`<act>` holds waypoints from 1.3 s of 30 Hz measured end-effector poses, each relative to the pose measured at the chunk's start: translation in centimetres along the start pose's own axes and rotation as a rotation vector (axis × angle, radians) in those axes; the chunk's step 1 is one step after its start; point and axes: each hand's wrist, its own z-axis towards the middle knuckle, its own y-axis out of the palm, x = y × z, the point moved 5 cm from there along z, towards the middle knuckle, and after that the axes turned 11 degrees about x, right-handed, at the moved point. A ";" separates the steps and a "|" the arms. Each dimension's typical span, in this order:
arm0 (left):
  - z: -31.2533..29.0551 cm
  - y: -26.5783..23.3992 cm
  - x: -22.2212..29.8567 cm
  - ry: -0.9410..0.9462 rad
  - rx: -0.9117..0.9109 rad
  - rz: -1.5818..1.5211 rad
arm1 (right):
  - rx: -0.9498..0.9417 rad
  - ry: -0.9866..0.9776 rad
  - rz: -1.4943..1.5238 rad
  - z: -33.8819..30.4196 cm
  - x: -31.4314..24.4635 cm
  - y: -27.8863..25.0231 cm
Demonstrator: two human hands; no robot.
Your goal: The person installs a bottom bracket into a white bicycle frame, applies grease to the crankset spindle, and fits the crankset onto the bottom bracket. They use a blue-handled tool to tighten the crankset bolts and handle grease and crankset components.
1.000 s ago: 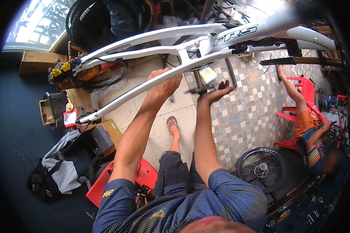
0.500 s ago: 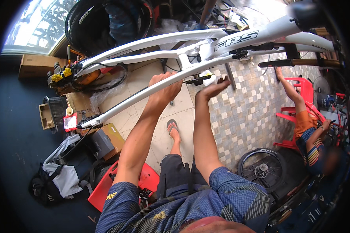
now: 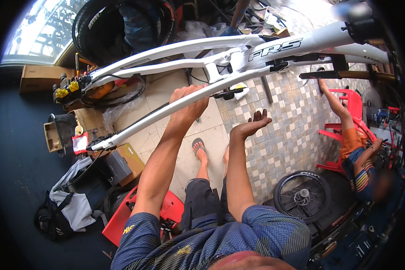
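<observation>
A white bicycle frame (image 3: pixel 238 65) spans the upper half of the view, raised above the floor. My left hand (image 3: pixel 187 100) is closed at its near rear tube (image 3: pixel 153 114), which crosses in front of the hand and hides part of the fingers. Below the middle of the frame, my right hand (image 3: pixel 252 125) is held palm up with its fingers apart and slightly curled. It holds nothing and touches nothing. Dark parts (image 3: pixel 227 93) hang under the frame between the two hands, beside a small white and yellow piece (image 3: pixel 240 91).
A bicycle wheel (image 3: pixel 302 197) lies at the lower right. Near a red chair (image 3: pixel 353 108) a person (image 3: pixel 357 157) sits. Cardboard boxes (image 3: pixel 45 79) stand at left, with a red stool (image 3: pixel 168 207) beside my left arm. Tyres (image 3: pixel 80 27) are at the upper left.
My right hand has moved down and slightly right, away from the underside of the frame, and its fingers have spread. My left hand stays at the tube.
</observation>
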 end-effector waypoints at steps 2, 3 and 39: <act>0.5 -0.2 1.4 0.098 0.032 0.050 | 0.026 -0.195 0.212 2.8 2.9 3.3; 0.6 -0.1 1.6 0.139 0.069 0.105 | 0.036 -0.172 0.271 2.7 3.2 5.6; -0.9 0.4 1.5 0.390 0.349 0.374 | -0.027 0.082 0.290 0.6 -1.1 4.6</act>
